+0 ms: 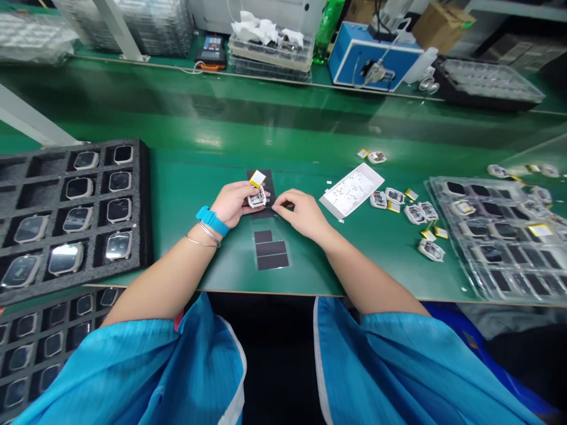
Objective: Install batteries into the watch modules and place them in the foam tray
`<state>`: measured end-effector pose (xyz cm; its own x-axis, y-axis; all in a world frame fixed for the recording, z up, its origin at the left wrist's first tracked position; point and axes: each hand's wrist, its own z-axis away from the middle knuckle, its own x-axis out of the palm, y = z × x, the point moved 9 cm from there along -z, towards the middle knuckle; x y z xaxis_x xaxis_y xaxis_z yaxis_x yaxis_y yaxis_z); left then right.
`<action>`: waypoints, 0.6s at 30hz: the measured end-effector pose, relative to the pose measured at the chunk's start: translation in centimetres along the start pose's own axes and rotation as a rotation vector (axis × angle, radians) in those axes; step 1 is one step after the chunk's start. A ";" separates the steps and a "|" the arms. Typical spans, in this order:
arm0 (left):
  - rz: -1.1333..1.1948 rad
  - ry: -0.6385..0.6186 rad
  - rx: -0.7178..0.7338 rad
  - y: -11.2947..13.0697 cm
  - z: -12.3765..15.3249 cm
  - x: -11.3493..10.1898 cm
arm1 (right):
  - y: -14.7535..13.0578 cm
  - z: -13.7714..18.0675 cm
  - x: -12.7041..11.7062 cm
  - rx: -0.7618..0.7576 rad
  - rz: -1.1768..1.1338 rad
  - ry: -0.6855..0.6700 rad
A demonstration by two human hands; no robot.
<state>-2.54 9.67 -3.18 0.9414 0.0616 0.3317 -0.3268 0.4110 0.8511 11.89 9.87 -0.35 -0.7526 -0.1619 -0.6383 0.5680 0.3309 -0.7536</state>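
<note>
At our far left sits the tray [145,218], with watches [119,209] in its pockets; their screens are on and their cases look closed, so we judge that these are well along. Below it a lower tray [42,332] bears more of the same kind.

Our left hand [233,203] pinches a case [256,199] between thumb and fingers, just over the black sheet [271,184]. The case is open, its parts bare, and its battery [257,178] sticks out at the top, so we take this one as only partly done. Nearer us lie dark strips [272,248] on a clear backing, the top one shorter than the two below.

Our right hand [301,215] brings thumb and forefinger close together at the sheet's edge, beside the case; we cannot tell whether they pinch anything.

Further right, the white sheet [353,190] holds many small bits. Past it lie open cases [432,250] with batteries outside them, which we judge left to close, and then stacked clear trays [473,284] with screens and more cases.
</note>
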 end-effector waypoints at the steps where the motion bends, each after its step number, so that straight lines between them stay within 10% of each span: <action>1: 0.008 0.006 0.003 0.1 -0.1 -0.2 | -0.1 0.1 0.3 -0.024 0.072 -0.019; 18: 0.029 0.005 -0.040 -0.7 -0.2 0.1 | 0.3 -0.4 2.0 -0.019 0.264 -0.042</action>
<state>-2.17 9.54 -3.82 0.9320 0.0788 0.3538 -0.3505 0.4448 0.8242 10.44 10.00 -1.78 -0.5645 -0.1062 -0.8186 0.7362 0.3838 -0.5575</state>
